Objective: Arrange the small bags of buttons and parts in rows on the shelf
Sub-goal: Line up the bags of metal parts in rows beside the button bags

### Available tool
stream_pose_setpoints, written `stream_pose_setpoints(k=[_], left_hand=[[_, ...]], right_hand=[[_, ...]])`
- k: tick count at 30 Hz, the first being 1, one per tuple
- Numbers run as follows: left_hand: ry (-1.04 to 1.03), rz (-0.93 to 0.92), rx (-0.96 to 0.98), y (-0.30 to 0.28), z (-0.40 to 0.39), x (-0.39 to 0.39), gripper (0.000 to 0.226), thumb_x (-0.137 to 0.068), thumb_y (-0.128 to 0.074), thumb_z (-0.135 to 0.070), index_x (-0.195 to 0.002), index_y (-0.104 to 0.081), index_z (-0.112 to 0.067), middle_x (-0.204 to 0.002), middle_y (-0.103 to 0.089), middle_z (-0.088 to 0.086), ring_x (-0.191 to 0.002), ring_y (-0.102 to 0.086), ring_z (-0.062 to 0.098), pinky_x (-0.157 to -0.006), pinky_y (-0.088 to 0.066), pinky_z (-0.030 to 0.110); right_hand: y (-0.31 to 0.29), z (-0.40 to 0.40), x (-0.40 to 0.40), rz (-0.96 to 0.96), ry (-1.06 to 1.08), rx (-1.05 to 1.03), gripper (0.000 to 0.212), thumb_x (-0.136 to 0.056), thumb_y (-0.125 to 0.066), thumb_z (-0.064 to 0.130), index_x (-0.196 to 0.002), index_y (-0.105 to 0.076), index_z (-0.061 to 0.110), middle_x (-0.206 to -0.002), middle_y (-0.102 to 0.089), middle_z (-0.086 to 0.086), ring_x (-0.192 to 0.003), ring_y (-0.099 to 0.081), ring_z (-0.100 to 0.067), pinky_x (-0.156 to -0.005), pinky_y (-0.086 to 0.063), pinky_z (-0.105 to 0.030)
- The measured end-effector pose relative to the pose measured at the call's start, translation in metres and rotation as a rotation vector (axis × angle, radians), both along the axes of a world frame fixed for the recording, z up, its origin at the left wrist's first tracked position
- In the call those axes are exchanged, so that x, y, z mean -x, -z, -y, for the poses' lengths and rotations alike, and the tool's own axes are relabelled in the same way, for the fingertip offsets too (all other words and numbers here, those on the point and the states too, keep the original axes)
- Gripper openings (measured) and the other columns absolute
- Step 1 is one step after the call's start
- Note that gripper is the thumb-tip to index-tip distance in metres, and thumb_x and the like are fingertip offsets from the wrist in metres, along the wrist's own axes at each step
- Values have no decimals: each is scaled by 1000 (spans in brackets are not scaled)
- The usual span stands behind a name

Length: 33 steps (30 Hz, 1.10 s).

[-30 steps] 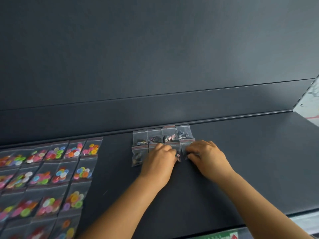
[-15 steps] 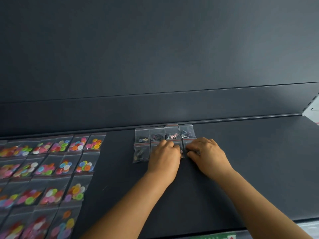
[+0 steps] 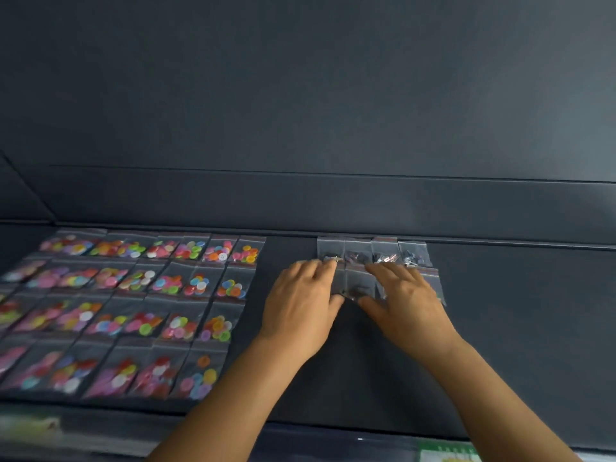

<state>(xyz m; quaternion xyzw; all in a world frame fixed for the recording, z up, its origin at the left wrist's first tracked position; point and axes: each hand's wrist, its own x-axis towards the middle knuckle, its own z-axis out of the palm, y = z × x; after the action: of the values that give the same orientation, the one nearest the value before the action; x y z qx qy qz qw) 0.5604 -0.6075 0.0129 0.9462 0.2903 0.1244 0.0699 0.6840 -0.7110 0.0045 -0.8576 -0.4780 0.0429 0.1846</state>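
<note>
On the dark shelf (image 3: 516,328) small clear bags of metal parts (image 3: 358,255) lie in a back row against the rear ledge, with a second row (image 3: 358,283) just in front. My left hand (image 3: 300,305) lies flat with spread fingers over the left end of the front row. My right hand (image 3: 406,301) rests flat on the right bags of that row, fingers apart. Neither hand grips a bag. To the left, several rows of bags with coloured buttons (image 3: 143,301) cover the shelf.
The rear wall and ledge (image 3: 333,208) rise straight behind the bags. Bare shelf stretches to the right of the parts bags. A green-and-white label (image 3: 446,453) shows below the shelf's front edge at the bottom right.
My fingers have gone from curled and pinching at the front-row bags to spread flat on them. The left hand slid left. The view has shifted, so everything sits further right.
</note>
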Motion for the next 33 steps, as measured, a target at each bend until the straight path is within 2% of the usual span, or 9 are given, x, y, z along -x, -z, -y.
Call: stream_pose_setpoints(k=[5, 15, 21, 25, 33], left_hand=[[-138, 15, 19, -4, -22, 80, 62, -97, -41, -44, -150, -15, -25, -152, -29, -5, -139, -25, 15, -113, -23, 29], [-351, 29, 31, -12, -76, 271, 63, -97, -39, -45, -150, -13, -25, -153, -26, -6, -141, -22, 15, -116, -19, 30], [-475, 48, 37, -10, -98, 377, 62, -97, -40, -44, -150, -15, -24, -152, -27, -6, -140, -23, 15, -113, -21, 28], [-548, 59, 21, -8, -111, 437, 61, -97, -41, -43, -150, -17, -26, -150, -32, -6, -136, -28, 15, -111, -24, 27], [-699, 99, 39, 2, -145, 519, 62, -96, -44, -43, -149, -20, -24, -147, -36, -4, -135, -29, 14, -112, -26, 28]], right_hand=[[-9, -32, 64, 27, -120, -10, 62, -90, -53, 44, -145, -32, 22, -149, -36, 3, -139, -28, -20, -114, -23, -35], [-21, -110, 232, 28, -339, -23, 62, -94, -47, 43, -148, -22, 26, -152, -29, 5, -141, -23, -18, -116, -15, -32], [-19, -156, 333, 16, -462, -36, 62, -93, -48, 45, -147, -26, 24, -151, -31, 3, -140, -25, -20, -115, -20, -36], [-15, -183, 390, -12, -546, -19, 63, -93, -49, 45, -147, -26, 23, -152, -29, 3, -142, -22, -19, -117, -16, -34], [-12, -242, 473, -10, -685, 23, 60, -93, -48, 45, -145, -29, 24, -151, -31, 4, -140, -23, -18, -117, -19, -36]])
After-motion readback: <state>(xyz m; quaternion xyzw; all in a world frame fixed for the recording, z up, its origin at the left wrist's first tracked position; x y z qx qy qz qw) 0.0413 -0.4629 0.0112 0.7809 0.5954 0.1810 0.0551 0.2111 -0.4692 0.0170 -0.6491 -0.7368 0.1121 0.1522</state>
